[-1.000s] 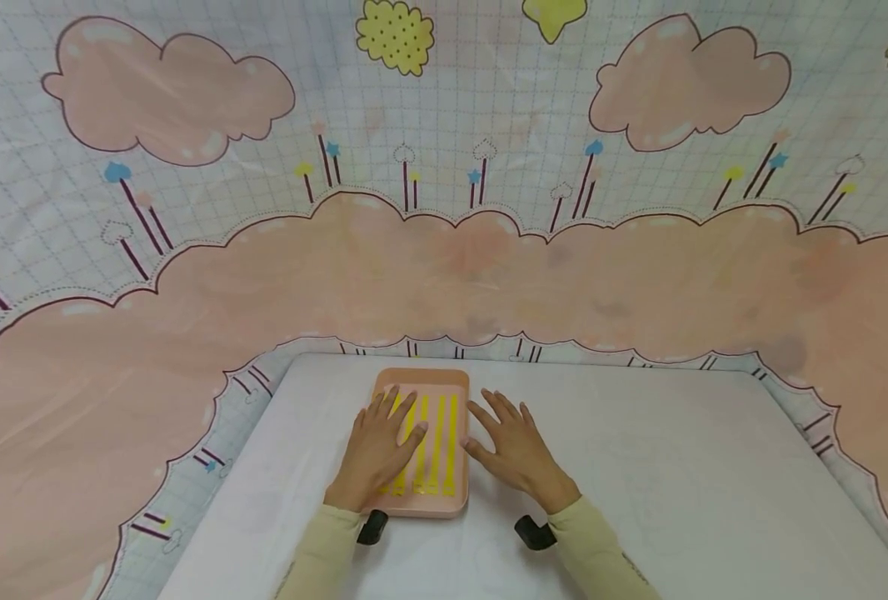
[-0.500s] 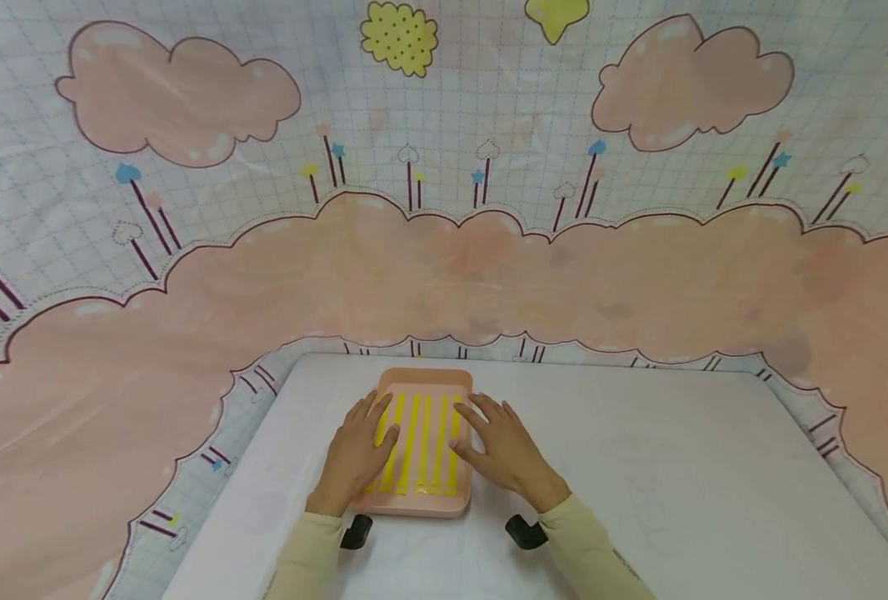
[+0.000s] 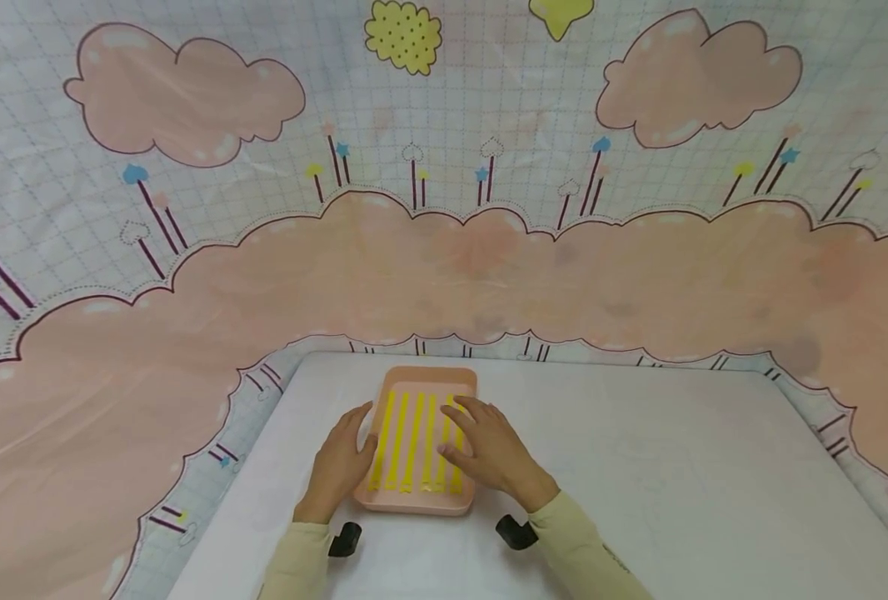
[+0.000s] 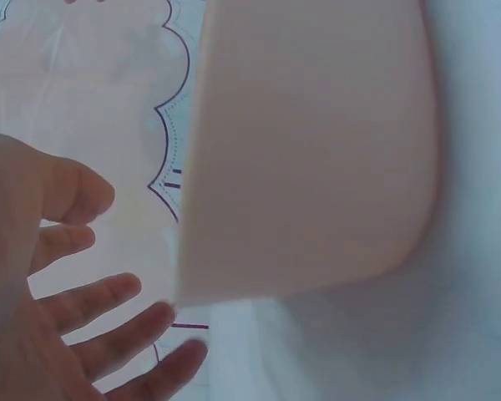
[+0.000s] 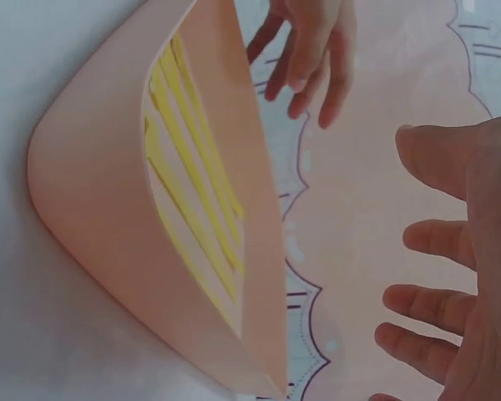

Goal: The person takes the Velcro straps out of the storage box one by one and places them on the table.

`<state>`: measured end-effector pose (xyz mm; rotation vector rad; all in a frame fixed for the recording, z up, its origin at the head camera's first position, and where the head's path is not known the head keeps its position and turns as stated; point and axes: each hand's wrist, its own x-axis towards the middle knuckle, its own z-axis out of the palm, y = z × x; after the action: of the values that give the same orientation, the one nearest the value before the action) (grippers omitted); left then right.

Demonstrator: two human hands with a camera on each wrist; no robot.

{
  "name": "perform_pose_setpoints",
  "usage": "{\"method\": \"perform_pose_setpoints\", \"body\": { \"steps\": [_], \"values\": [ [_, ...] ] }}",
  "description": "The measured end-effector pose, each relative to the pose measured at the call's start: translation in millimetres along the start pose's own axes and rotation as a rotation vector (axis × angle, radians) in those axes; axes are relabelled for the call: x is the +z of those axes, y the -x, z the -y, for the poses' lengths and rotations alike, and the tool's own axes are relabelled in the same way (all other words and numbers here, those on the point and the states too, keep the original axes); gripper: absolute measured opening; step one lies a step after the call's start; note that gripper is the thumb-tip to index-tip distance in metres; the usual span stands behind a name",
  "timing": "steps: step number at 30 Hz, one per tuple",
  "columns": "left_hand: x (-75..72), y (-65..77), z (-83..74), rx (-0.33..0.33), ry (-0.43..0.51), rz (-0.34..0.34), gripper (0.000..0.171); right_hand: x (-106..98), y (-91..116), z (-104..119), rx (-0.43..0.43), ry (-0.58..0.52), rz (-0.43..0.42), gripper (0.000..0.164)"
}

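Peach-coloured tray (image 3: 432, 375), shallow and rectangular with rounded corners, lying flat on a white worktop (image 3: 639, 450), its long sides running away from the person. A row of slim yellow strips (image 3: 413, 442) lies lengthwise inside it, side by side with pale gaps between.

The tray sits between two bare hands. The left hand (image 3: 335, 467) is at its left edge, fingertips beside the rim; whether they touch it cannot be told. The right hand (image 3: 500, 454) is over the right side, its thumb and fingers hiding part of the strips. In the right wrist view it hangs apart from the tray wall. Both hands have loosely spread fingers, and they are apart from each other. Pale yellow-green sleeves (image 3: 582, 546) cover the forearms, with a black device (image 3: 516, 532) at each wrist.

The tray is on the left part of the worktop. Beyond rises a printed backdrop (image 3: 534, 275): a wide peach band with a scalloped edge, and above it pink clouds and yellow shapes on a pale grid.
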<state>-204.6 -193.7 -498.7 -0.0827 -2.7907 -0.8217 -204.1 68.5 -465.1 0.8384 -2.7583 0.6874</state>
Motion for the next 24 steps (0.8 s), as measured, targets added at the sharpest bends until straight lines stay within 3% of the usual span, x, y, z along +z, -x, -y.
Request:
{"method": "perform_pose_setpoints", "body": {
  "steps": [4, 14, 24],
  "values": [
    [2.7, 2.6, 5.1, 0.001, 0.045, -0.019, 0.053, 2, -1, 4, -0.005, 0.009, 0.01, 0.056],
    [4.3, 6.0, 11.6, -0.038, 0.233, 0.055, 0.053, 4, -11, 20, -0.082, 0.057, 0.056, 0.051],
    [3.7, 5.7, 9.8, -0.097, 0.27, 0.077, 0.048, 11, -26, 33, -0.105, 0.097, 0.128, 0.05]
  ]
}}
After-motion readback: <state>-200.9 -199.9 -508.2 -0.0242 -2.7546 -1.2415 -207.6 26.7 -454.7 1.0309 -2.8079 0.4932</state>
